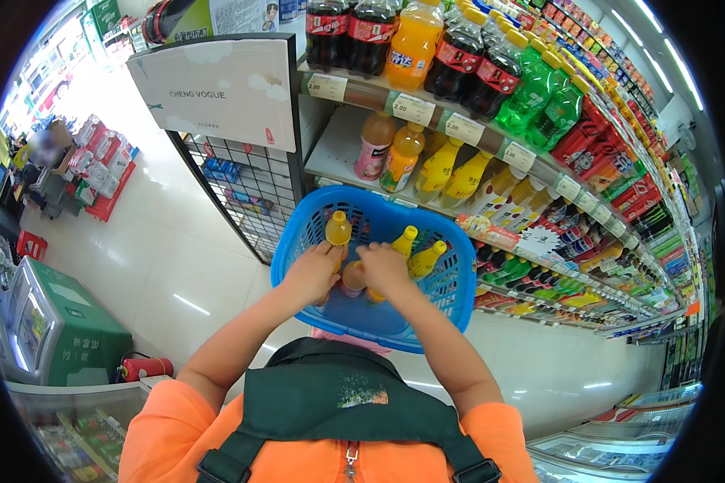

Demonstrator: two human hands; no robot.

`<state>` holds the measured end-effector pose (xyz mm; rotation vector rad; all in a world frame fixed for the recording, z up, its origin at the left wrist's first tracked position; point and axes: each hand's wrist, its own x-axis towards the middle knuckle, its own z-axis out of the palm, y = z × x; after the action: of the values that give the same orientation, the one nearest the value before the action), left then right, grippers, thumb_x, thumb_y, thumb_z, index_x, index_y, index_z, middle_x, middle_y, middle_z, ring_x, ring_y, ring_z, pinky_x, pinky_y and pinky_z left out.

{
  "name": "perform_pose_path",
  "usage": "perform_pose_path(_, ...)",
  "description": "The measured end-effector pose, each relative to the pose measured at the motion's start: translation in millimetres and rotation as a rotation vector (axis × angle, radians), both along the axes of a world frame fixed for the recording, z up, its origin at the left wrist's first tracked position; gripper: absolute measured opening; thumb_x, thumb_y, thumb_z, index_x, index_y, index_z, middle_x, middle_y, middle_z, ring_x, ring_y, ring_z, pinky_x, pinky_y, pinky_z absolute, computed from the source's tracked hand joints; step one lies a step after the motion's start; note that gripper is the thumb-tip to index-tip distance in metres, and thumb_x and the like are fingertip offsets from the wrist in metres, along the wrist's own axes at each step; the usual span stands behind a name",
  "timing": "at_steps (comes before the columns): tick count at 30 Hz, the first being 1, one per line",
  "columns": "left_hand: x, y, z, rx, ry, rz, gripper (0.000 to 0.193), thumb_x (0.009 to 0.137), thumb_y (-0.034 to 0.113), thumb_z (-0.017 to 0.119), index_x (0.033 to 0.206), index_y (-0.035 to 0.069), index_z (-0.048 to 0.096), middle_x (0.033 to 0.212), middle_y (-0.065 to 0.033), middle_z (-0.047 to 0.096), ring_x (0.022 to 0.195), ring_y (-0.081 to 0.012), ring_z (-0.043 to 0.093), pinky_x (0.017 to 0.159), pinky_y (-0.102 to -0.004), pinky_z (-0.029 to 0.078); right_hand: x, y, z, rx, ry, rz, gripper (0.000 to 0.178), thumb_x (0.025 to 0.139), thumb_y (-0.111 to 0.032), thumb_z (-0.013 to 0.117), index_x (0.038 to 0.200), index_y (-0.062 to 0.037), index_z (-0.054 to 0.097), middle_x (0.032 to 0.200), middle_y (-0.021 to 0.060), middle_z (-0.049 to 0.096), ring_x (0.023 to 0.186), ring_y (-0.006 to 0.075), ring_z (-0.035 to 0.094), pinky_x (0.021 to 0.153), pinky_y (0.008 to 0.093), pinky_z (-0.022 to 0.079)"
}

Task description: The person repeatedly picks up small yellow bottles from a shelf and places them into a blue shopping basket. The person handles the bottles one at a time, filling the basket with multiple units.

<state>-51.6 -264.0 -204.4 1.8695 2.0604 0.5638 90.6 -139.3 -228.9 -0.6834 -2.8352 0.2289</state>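
— Two hands are down in the blue basket (451, 282), side by side near its middle. Going from the left: the left hand (312, 272) is curled around a yellow bottle (337, 231) that stands upright, cap up, by the basket's left wall.

— Gripping it, then?

— Fingers wrapped on its body, as far as I can see; the lower part of the bottle is hidden behind the hand. Next comes a pink-capped bottle (351, 276), low between the two hands and touching both. The right hand (385, 268) lies closed over it and over the base of another yellow bottle (403, 240), though I cannot tell which one its fingers actually pinch.

— And further right?

— A third yellow bottle (425, 258) leans just beside the right hand, neck tilted up and to the right, toward the basket's right wall. That hand is clearly the nearer one to it.

— So where do the bottles lie from the hands?

— Ahead of them, on the far side, toward the shelf (427, 113) of drinks. The left bottle's long axis runs straight up; the two on the right slant rightward.
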Motion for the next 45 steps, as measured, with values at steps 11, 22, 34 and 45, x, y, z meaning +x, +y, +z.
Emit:
perform_pose_path(11,0,20,-31,-0.124,-0.162,-0.132,0.053,0.076,0.019,0.067,0.124,0.003,0.05,0.112,-0.0207,0.057,0.103,-0.0372,0.057,0.089,-0.0407,0.046,3,-18,-8,-0.224,-0.181,0.098,0.029,0.068,-0.023,0.067,0.089,-0.003,0.068,0.087,0.0172,0.067,0.089,0.0349,0.063,0.081,0.0435,0.05)
perform_pose_path(22,-60,135,31,0.529,-0.311,0.179,0.048,0.083,0.016,0.064,0.125,0.0,0.048,0.116,-0.0217,0.055,0.108,-0.0325,0.056,0.085,-0.0369,0.048,-61,86,97,-0.395,0.468,-0.186,0.055,0.08,-0.014,0.055,0.129,0.0024,0.036,0.089,0.0294,0.063,0.085,0.0459,0.061,0.073,0.0513,0.049)
perform_pose_path(34,-68,172,70,0.675,-0.329,0.131,0.042,0.079,0.005,0.063,0.118,-0.004,0.05,0.109,-0.022,0.054,0.106,-0.0387,0.052,0.089,-0.0396,0.043,-85,107,111,-0.45,0.589,-0.166,0.04,0.079,-0.01,0.053,0.117,0.0021,0.051,0.083,0.0237,0.064,0.082,0.041,0.062,0.074,0.0454,0.049)
perform_pose_path(45,-27,97,119,0.796,-0.077,0.133,0.032,0.075,0.002,0.066,0.105,-0.001,0.056,0.099,-0.0148,0.054,0.09,-0.0362,0.056,0.076,-0.0383,0.047,-48,55,144,-0.59,0.634,0.009,0.038,0.08,-0.005,0.053,0.117,0.0017,0.054,0.081,0.019,0.065,0.076,0.0302,0.067,0.07,0.0364,0.052)
